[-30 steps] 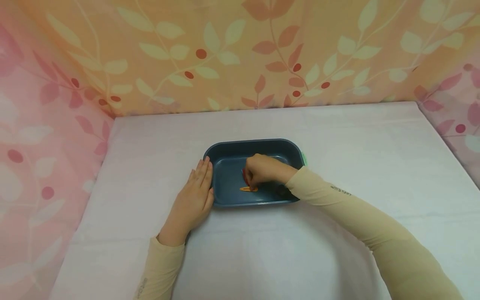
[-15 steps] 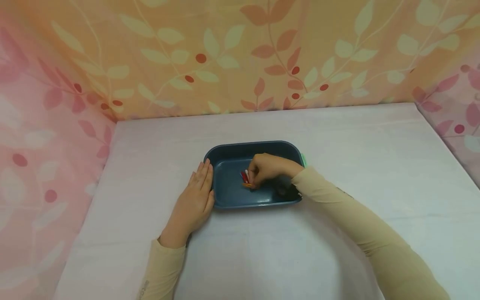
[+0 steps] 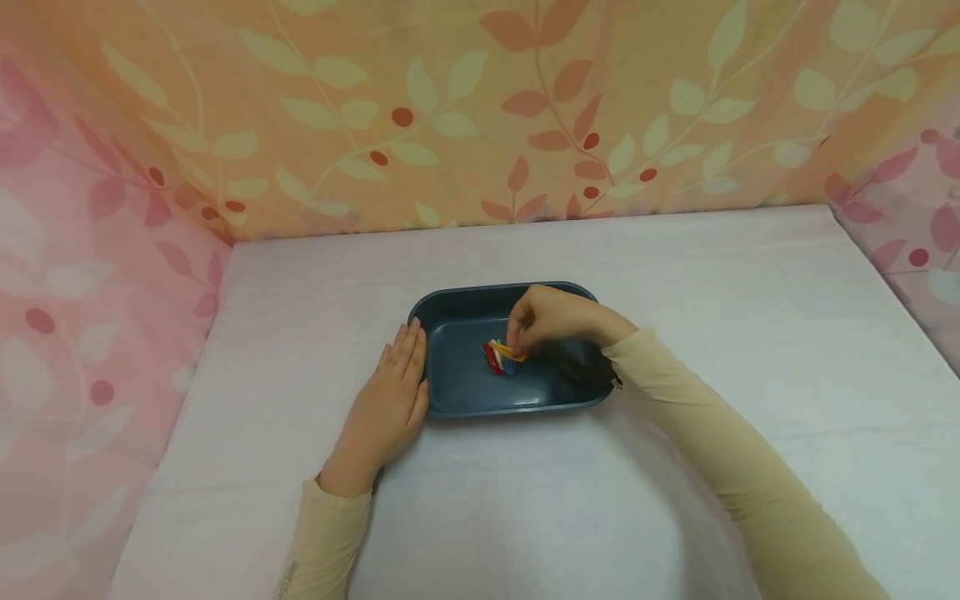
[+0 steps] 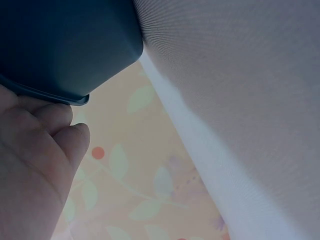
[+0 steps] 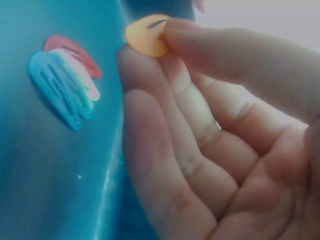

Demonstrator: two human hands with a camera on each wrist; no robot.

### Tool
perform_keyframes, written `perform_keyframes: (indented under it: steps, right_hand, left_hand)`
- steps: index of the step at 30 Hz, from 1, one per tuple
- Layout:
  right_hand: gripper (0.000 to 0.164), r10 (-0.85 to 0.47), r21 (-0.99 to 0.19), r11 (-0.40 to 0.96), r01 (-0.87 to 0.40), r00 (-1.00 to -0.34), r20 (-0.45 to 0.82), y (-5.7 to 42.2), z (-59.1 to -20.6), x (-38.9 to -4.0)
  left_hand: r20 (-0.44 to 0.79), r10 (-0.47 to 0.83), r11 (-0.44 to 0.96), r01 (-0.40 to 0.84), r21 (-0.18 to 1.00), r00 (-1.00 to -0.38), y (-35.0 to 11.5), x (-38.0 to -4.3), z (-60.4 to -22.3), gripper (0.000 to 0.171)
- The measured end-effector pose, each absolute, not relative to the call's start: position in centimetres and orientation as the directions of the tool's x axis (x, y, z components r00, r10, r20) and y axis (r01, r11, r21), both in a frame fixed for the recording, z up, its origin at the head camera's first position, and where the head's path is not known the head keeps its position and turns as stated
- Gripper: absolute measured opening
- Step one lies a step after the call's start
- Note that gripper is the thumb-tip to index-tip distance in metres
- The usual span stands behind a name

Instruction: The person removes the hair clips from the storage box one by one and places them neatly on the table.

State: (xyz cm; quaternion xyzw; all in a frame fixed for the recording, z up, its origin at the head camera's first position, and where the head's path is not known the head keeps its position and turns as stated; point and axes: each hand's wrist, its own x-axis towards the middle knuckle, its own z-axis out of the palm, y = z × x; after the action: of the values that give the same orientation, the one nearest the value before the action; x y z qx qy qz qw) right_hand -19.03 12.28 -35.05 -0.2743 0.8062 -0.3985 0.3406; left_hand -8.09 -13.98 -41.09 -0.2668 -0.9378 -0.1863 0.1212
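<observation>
My right hand (image 3: pixel 558 318) pinches an orange snap hair clip (image 5: pixel 146 36) between thumb and index finger, above the floor of a dark blue tray (image 3: pixel 465 412). Below it, several more hair clips lie bunched together in the tray: a red clip (image 5: pixel 60 44), a pale pink clip (image 5: pixel 80 75) and blue clips (image 5: pixel 50 80), with a bit of green showing among them. My left hand (image 3: pixel 384 402) rests with straight fingers along the tray's left end, its fingertips at the rim in the left wrist view.
The tray stands on a table with a white cloth (image 3: pixel 712 300). Behind it hangs an orange curtain (image 3: pixel 465 75) with a leaf pattern, and pink patterned cloth (image 3: pixel 97 317) closes the left side. My right forearm crosses the tray's right end.
The orange clip lay on the tray floor; my right hand has picked it up and moved up and right with it, uncovering the other clips. The left hand stays at the tray.
</observation>
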Motion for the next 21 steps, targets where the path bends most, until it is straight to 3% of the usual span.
perform_keyframes:
  steps: [21]
  right_hand:
    - [0.013,-0.583,-0.896,0.44,-0.069,-0.78,-0.226,15.6,-34.7,-17.8]
  left_hand:
    - [0.33,0.451,0.791,0.543,0.283,-0.829,-14.0,-8.1,-41.2,0.058]
